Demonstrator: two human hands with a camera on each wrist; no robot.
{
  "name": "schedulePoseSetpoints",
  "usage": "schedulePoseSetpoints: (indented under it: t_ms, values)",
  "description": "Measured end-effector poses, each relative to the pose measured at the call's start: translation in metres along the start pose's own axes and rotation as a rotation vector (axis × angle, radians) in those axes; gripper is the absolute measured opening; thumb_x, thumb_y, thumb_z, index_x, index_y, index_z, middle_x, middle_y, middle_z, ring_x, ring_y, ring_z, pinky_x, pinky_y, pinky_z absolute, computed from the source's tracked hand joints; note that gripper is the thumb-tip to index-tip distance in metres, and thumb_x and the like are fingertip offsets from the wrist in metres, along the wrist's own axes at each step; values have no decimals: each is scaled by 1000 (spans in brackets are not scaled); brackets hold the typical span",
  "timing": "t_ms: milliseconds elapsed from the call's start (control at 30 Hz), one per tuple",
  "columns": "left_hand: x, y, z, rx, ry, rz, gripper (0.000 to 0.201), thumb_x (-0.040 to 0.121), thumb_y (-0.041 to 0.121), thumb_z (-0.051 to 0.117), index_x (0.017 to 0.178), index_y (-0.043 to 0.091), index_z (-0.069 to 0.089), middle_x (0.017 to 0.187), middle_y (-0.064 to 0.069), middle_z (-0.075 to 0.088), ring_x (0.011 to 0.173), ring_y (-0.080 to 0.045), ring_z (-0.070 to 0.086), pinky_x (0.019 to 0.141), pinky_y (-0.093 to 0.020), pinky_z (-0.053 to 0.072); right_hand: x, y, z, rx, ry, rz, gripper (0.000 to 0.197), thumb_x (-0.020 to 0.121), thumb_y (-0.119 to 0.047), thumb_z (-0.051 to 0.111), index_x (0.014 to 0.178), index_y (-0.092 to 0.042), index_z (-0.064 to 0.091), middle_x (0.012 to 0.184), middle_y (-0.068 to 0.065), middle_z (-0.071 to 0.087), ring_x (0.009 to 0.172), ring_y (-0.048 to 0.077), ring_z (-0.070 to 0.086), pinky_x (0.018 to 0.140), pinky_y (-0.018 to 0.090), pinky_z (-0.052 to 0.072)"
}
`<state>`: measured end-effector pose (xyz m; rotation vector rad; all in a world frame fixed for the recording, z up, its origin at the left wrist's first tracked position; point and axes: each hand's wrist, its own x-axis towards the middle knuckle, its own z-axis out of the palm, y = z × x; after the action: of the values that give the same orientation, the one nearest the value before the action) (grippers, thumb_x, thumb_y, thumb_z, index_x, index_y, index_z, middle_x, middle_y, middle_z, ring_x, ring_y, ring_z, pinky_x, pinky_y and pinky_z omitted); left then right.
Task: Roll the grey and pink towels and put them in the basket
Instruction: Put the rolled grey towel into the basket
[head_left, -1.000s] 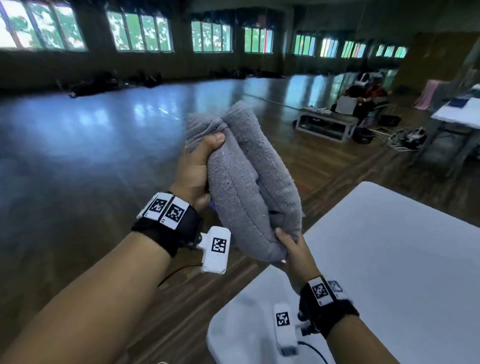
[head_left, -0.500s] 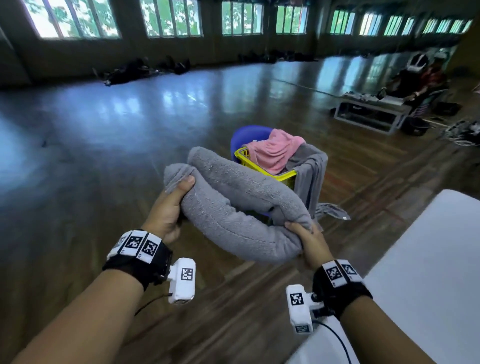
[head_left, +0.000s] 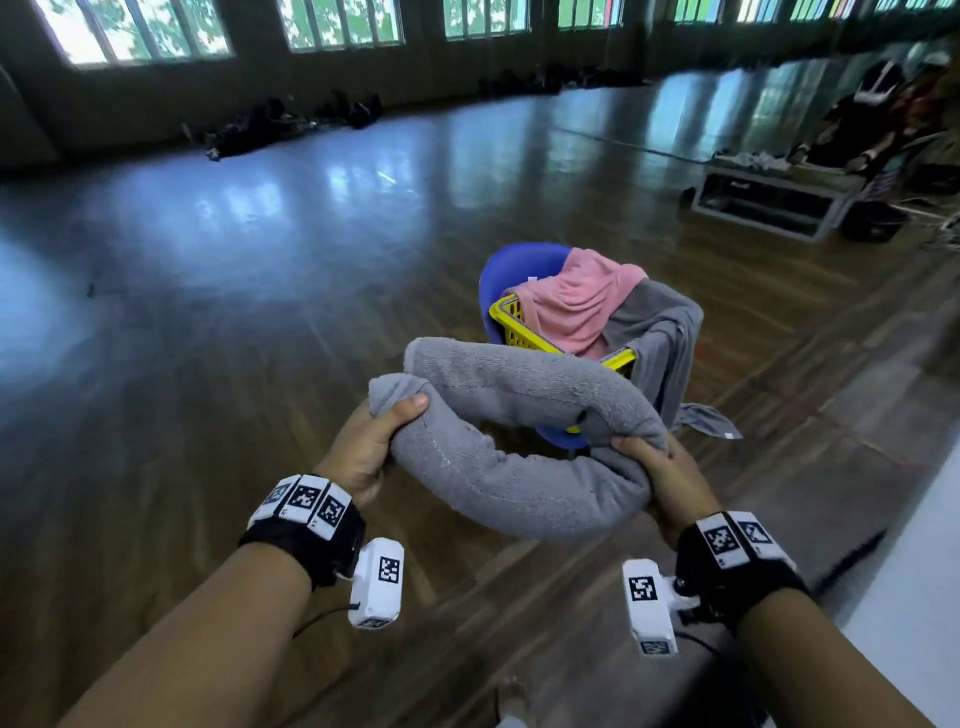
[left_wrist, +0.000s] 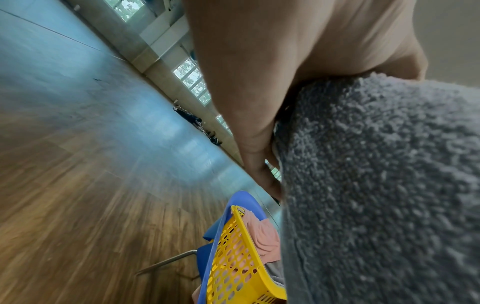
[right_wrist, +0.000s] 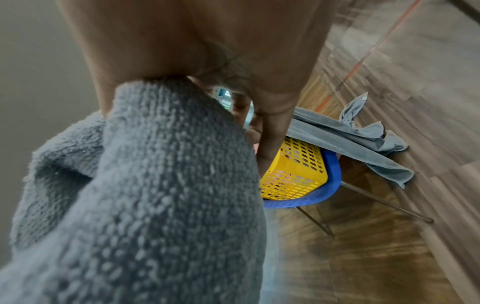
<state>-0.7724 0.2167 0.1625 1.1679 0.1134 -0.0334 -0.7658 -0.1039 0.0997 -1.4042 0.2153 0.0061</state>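
A rolled grey towel (head_left: 519, 447), bent double into a loop, hangs in the air between my hands. My left hand (head_left: 382, 431) grips its left end, thumb on top; my right hand (head_left: 647, 457) grips the right end. Just beyond it stands a yellow perforated basket (head_left: 519, 325) on a blue chair (head_left: 511, 265). A pink towel (head_left: 576, 296) lies heaped in the basket. The wrist views show the grey towel (left_wrist: 376, 185) (right_wrist: 155, 195) close up, with the basket (left_wrist: 233, 263) (right_wrist: 293, 170) below.
A thinner grey cloth (head_left: 670, 338) drapes over the basket's right side and trails to the wooden floor (head_left: 260, 364). A white table edge (head_left: 914, 571) runs along the right. A low bench (head_left: 769, 197) and a seated person are far right.
The view swung from the table toward the basket. My hands lowered the towel from upright to level and carried it nearer the basket; its two folds have opened into a loop.
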Motion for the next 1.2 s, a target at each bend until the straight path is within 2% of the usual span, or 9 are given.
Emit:
schedulePoseSetpoints:
  t_ms: [133,200,267,333,433,700,833,1033,1200]
  values:
    - [70,0,17,29,3,44,47,74,19,73,117,4,60,101,-14,73,92,-21,71,68,-27,57,64,-1,3,3,29,-26,30,78,-22,72,107,-17,68,104,16,71,77,21,68,51,21,51]
    - [112,1,27,61,16,56,54,73,19,74,122,4,56,103,-11,73,93,-19,71,69,-26,56,102,-5,3,-1,44,-21,32,79,-21,72,110,-12,66,102,19,70,66,17,62,44,16,44]
    - [156,2,39,80,11,46,55,73,20,74,123,7,56,104,-9,73,95,-18,70,69,-26,56,141,-13,2,-1,60,-13,31,83,-15,69,113,-7,64,103,20,69,71,20,65,54,23,50]
    - [202,2,53,88,-22,36,49,74,20,72,120,11,59,103,-6,74,95,-16,70,70,-24,56,180,-25,-2,-11,98,-7,30,84,-10,68,113,-5,63,109,21,68,95,32,66,81,43,55]
    - [263,0,73,64,-46,3,45,75,20,73,117,9,61,106,-13,73,97,-20,70,72,-26,57,237,-45,-8,-21,135,9,32,84,-6,68,114,-2,62,113,21,67,110,37,61,100,54,46]
    - [389,-16,101,58,-54,-50,25,75,22,77,99,16,74,105,-14,73,99,-22,70,72,-28,57,358,-68,-20,-154,153,33,35,75,-21,76,106,-9,68,105,13,71,105,32,65,99,54,47]
    - [460,-26,104,182,-121,-80,40,75,28,79,111,13,69,111,-15,71,108,-28,66,93,-41,53,410,-65,-23,-280,188,66,37,72,-30,78,104,-16,67,105,7,72,103,27,66,98,52,48]
    - [600,-51,105,514,-328,-111,51,74,43,78,113,12,68,111,-8,72,108,-22,66,100,-44,48,499,-33,-23,-530,250,175,30,76,-30,78,102,-17,70,106,9,71,94,24,66,91,44,52]
    - [709,-92,109,718,-599,-210,22,81,24,76,99,13,74,102,-9,74,102,-21,67,98,-46,48,558,7,-16,-761,293,452,43,77,-43,74,111,-17,68,113,13,68,95,28,64,84,38,52]
